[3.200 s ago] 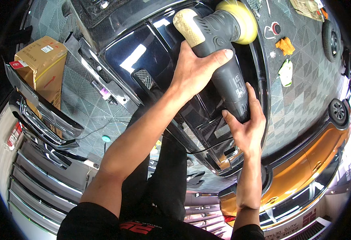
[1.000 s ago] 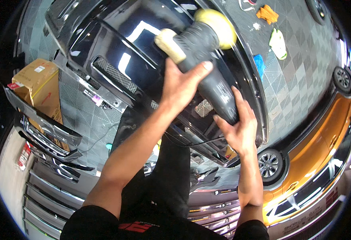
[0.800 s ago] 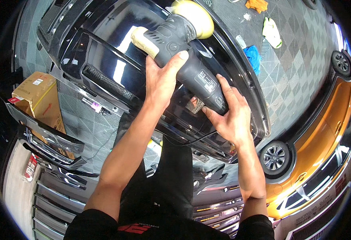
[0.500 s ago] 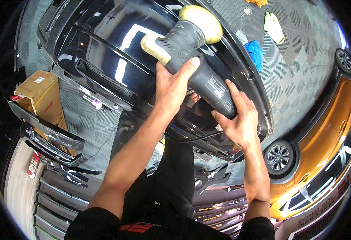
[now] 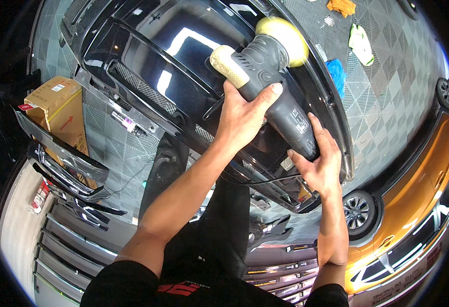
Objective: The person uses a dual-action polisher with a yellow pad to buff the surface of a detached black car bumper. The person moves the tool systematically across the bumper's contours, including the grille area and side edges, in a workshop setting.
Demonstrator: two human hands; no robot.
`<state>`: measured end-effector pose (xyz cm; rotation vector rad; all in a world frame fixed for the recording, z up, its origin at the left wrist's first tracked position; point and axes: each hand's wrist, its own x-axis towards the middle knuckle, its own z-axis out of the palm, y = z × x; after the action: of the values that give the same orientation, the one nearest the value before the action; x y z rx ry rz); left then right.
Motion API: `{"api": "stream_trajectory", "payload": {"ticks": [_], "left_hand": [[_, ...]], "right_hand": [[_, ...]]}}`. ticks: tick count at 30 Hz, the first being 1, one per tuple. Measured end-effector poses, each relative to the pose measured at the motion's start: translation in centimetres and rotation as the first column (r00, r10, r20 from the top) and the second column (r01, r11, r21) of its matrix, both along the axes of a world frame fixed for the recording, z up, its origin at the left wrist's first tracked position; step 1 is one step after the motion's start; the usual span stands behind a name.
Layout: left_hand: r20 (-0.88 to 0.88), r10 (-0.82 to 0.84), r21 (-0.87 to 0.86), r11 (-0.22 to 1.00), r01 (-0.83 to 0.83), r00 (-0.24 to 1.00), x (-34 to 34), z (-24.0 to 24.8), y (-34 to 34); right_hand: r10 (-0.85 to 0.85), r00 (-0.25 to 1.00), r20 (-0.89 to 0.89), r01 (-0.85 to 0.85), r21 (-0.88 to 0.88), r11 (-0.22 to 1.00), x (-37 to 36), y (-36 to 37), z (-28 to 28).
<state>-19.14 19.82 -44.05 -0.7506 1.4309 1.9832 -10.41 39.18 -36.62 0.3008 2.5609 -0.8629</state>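
From the head, a left hand (image 5: 242, 115) and right hand (image 5: 323, 166) gripped a black polisher (image 5: 292, 117) over a glossy black panel (image 5: 132, 56).

The left hand wrapped the polisher's neck, thumb on top; the right clasped its rear end. Its yellow pad (image 5: 292, 42) was near the panel's right edge, contact unclear. A dark cord (image 5: 270, 181) crossed the panel's lower edge. Past the right edge, a blue cloth (image 5: 337, 75) and a yellow-green cloth (image 5: 360, 45) lay on the floor (image 5: 383, 97); past the left stood a cardboard box (image 5: 55, 105). Small white lettering (image 5: 300, 122) marked the polisher; a white label (image 5: 58, 88) and red arrow (image 5: 67, 123), the box.
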Motion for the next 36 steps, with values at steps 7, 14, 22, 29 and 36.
{"api": "stream_trajectory", "payload": {"ticks": [7, 14, 22, 29, 36], "left_hand": [[-0.007, -0.042, -0.017, 0.999, 0.042, 0.999, 0.5, -0.4, -0.1], [-0.077, -0.041, 0.035, 0.998, 0.044, 0.996, 2.2, -1.2, 1.2], [-0.183, 0.029, 0.065, 0.998, -0.017, 0.983, 2.6, -2.2, 1.0], [-0.252, 0.032, -0.005, 0.999, -0.035, 0.967, -0.7, -1.9, -1.2], [-0.191, 0.131, 0.034, 0.991, -0.126, 0.973, -4.3, -2.3, -3.0]], "right_hand": [[0.003, 1.000, 0.003, -0.003, 0.013, 1.000, 0.8, 0.4, -0.7], [-0.048, 0.999, -0.011, 0.048, -0.006, 0.999, 2.4, 0.8, -1.0], [-0.061, 0.998, -0.003, 0.061, 0.028, 0.998, 2.6, 0.0, -1.0], [-0.041, 0.998, -0.037, 0.042, 0.034, 0.999, -0.5, -2.2, -1.0], [-0.022, 0.997, -0.069, 0.021, -0.013, 1.000, -4.6, -4.1, -2.4]]}}
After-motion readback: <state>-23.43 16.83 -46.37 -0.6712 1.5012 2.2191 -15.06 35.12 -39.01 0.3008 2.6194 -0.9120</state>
